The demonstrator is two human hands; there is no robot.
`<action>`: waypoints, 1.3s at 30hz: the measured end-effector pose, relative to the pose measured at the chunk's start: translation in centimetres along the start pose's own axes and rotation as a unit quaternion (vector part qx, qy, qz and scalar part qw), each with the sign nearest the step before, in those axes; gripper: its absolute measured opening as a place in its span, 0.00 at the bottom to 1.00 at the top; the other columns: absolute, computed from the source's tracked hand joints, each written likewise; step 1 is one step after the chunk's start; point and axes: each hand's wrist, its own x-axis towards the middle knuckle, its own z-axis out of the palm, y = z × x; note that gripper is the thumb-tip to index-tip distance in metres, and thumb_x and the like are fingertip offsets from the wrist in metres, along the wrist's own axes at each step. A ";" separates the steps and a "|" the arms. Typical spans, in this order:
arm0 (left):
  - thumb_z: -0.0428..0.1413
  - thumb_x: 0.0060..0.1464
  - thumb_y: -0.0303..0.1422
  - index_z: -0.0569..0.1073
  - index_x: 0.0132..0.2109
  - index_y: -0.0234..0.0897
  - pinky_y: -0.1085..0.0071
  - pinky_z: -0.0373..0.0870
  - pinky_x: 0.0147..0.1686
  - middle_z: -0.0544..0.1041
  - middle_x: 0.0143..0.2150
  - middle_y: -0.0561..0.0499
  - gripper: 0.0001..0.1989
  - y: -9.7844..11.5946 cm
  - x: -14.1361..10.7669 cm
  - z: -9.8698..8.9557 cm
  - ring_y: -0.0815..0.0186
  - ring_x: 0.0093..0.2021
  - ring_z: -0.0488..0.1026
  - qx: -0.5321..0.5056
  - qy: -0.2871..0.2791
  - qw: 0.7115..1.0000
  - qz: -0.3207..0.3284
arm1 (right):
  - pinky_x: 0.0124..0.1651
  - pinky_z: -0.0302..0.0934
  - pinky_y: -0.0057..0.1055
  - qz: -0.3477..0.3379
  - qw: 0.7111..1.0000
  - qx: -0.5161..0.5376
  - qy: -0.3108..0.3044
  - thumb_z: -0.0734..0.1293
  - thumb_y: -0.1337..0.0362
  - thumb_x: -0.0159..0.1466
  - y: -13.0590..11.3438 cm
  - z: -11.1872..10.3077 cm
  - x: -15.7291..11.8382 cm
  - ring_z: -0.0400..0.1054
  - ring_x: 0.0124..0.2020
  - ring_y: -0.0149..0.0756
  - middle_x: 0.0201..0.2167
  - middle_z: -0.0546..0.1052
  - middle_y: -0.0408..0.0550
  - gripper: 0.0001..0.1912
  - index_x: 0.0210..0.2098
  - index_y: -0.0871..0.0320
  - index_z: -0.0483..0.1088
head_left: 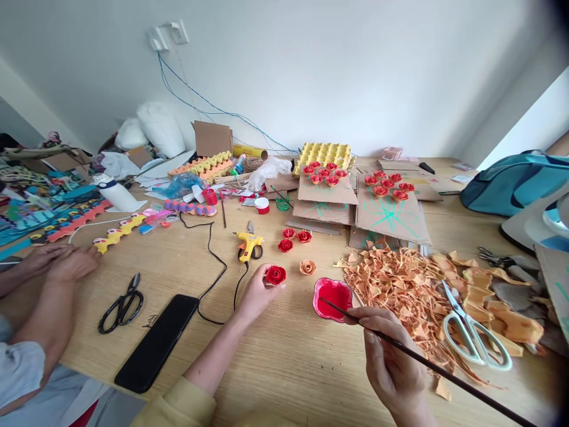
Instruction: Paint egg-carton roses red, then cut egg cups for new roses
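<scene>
— Where do we have the brush [466, 385]?
— In our right hand [393, 356], pinched between thumb and fingers. Its long axis runs on a slant: the tip points left and away from us, into the small dish [316, 292], while the handle passes over the hand and slopes toward the lower right corner.
— Does the tip touch the red paint [331, 290]?
— It lies over the paint inside the rim and looks to be in it; how deep, we cannot tell.
— And our left hand [258, 293]?
— There we have a red rose [276, 274], pinched lightly at its sides between thumb and fingers, left of the dish. Its bloom faces up and somewhat toward us. It is round, so we see no clear long axis in it, and our fingers hide part of its base.
— What sits close by?
— Just beyond the dish, an orange rose [307, 267] rests on the table [284, 367], bloom upward. Farther back we see three red roses, one of them the front red rose [285, 245]. The yellow glue gun [249, 244] lies left of those, and orange scraps [400, 284] are heaped to the right of the dish.
</scene>
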 end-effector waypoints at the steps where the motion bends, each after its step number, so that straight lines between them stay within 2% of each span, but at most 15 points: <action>1: 0.68 0.43 0.36 0.73 0.49 0.37 0.64 0.75 0.46 0.79 0.47 0.47 0.24 0.3 0.6 -0.4 0.60 0.43 0.79 0.025 0.006 1.000 0.007 | 0.41 0.76 0.39 0.000 1.000 0.003 0.003 0.61 0.76 0.69 0.0 -0.1 0.0 0.78 0.43 0.40 0.44 0.79 0.53 0.14 0.49 0.55 0.69; 6: 0.67 0.44 0.36 0.74 0.49 0.37 0.62 0.75 0.46 0.80 0.47 0.45 0.23 2.3 4.9 -2.4 0.56 0.46 0.78 0.103 0.007 0.991 0.082 | 0.42 0.76 0.39 -0.011 1.000 0.015 0.007 0.62 0.79 0.68 -0.2 -0.2 0.2 0.78 0.44 0.40 0.45 0.78 0.54 0.16 0.50 0.56 0.69; 9: 0.67 0.43 0.36 0.73 0.49 0.36 0.61 0.75 0.50 0.81 0.47 0.46 0.25 3.2 8.3 -3.3 0.57 0.47 0.79 0.132 0.003 0.986 0.100 | 0.43 0.75 0.38 -0.014 1.000 0.010 0.010 0.61 0.80 0.67 -0.2 -0.3 0.3 0.77 0.44 0.40 0.45 0.78 0.54 0.17 0.50 0.56 0.69; 12: 0.66 0.42 0.34 0.73 0.49 0.36 0.59 0.74 0.51 0.81 0.47 0.45 0.25 3.9 11.2 -3.6 0.56 0.49 0.78 0.167 0.002 0.980 0.113 | 0.43 0.75 0.37 -0.025 1.000 0.002 0.015 0.62 0.81 0.66 -0.1 -0.5 0.4 0.77 0.45 0.39 0.45 0.78 0.54 0.17 0.49 0.58 0.70; 14: 0.66 0.44 0.32 0.72 0.49 0.36 0.59 0.74 0.51 0.81 0.47 0.45 0.24 4.4 12.5 -3.2 0.56 0.49 0.78 0.194 -0.007 0.973 0.128 | 0.43 0.74 0.37 -0.028 1.000 0.002 0.015 0.62 0.82 0.65 -0.1 -0.5 0.4 0.76 0.46 0.39 0.45 0.78 0.55 0.18 0.50 0.59 0.70; 17: 0.66 0.45 0.32 0.72 0.49 0.38 0.61 0.73 0.51 0.80 0.47 0.48 0.23 5.5 13.3 -1.2 0.57 0.48 0.78 0.237 -0.045 0.957 0.160 | 0.43 0.75 0.37 -0.028 0.999 0.005 0.020 0.62 0.83 0.65 0.0 -0.6 0.4 0.76 0.46 0.40 0.46 0.78 0.55 0.19 0.50 0.60 0.69; 22: 0.68 0.44 0.30 0.74 0.48 0.40 0.62 0.71 0.53 0.75 0.49 0.48 0.23 6.8 13.5 4.8 0.57 0.50 0.75 0.323 -0.125 0.913 0.216 | 0.41 0.75 0.36 -0.034 0.999 -0.003 0.034 0.62 0.84 0.64 -0.1 -0.9 0.5 0.76 0.46 0.39 0.46 0.78 0.55 0.19 0.50 0.60 0.69; 25: 0.69 0.44 0.30 0.75 0.48 0.39 0.58 0.69 0.56 0.73 0.49 0.46 0.22 7.0 14.0 8.3 0.52 0.54 0.71 0.376 -0.162 0.881 0.238 | 0.40 0.76 0.36 -0.043 0.998 -0.014 0.046 0.62 0.84 0.63 -0.2 -1.3 0.7 0.77 0.45 0.39 0.46 0.78 0.55 0.20 0.49 0.62 0.70; 27: 0.69 0.46 0.31 0.75 0.49 0.39 0.55 0.66 0.58 0.72 0.49 0.45 0.22 7.0 14.5 9.9 0.49 0.56 0.69 0.407 -0.187 0.858 0.253 | 0.40 0.76 0.35 -0.043 0.997 -0.023 0.053 0.62 0.84 0.62 -0.3 -1.6 0.8 0.77 0.45 0.39 0.46 0.78 0.56 0.20 0.49 0.62 0.70; 33: 0.67 0.49 0.34 0.75 0.48 0.40 0.56 0.66 0.56 0.73 0.49 0.44 0.18 6.8 15.6 12.0 0.48 0.56 0.67 0.470 -0.249 0.801 0.275 | 0.39 0.78 0.35 -0.056 0.994 -0.033 0.083 0.62 0.84 0.62 -0.5 -2.1 1.0 0.79 0.44 0.40 0.46 0.79 0.55 0.20 0.48 0.62 0.71; 39: 0.61 0.57 0.35 0.71 0.54 0.37 0.60 0.66 0.57 0.73 0.54 0.42 0.19 5.7 16.6 12.6 0.52 0.56 0.69 0.492 -0.239 0.795 0.262 | 0.37 0.78 0.34 -0.043 0.993 -0.044 0.097 0.63 0.81 0.64 -0.9 -2.1 1.1 0.80 0.43 0.40 0.44 0.79 0.54 0.16 0.47 0.60 0.71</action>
